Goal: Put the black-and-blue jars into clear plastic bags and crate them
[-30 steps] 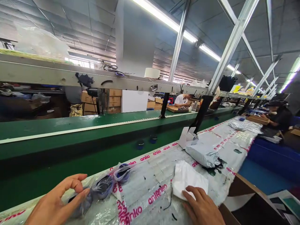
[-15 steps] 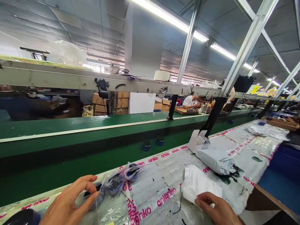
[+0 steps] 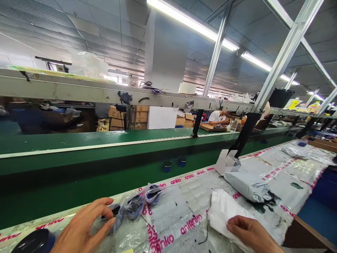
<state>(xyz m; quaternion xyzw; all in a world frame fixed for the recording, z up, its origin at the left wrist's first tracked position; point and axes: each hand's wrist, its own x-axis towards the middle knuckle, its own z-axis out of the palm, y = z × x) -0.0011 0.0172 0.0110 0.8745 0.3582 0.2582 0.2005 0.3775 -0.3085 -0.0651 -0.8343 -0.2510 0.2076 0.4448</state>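
Worktop (image 3: pixel 171 195) bears white wrapping (image 3: pixel 222 207), probably soft, best held by edge, where right hand (image 3: pixel 249 230) pinches; left of wrapping, left hand (image 3: pixel 84 223) has parted fingers

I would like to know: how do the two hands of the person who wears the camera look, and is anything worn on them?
The left hand and the right hand are both bare, without gloves. No ring, bracelet or watch shows on either, and no sleeve is in view. The lower picture edge cuts off the forearms, so clothing there cannot be told.
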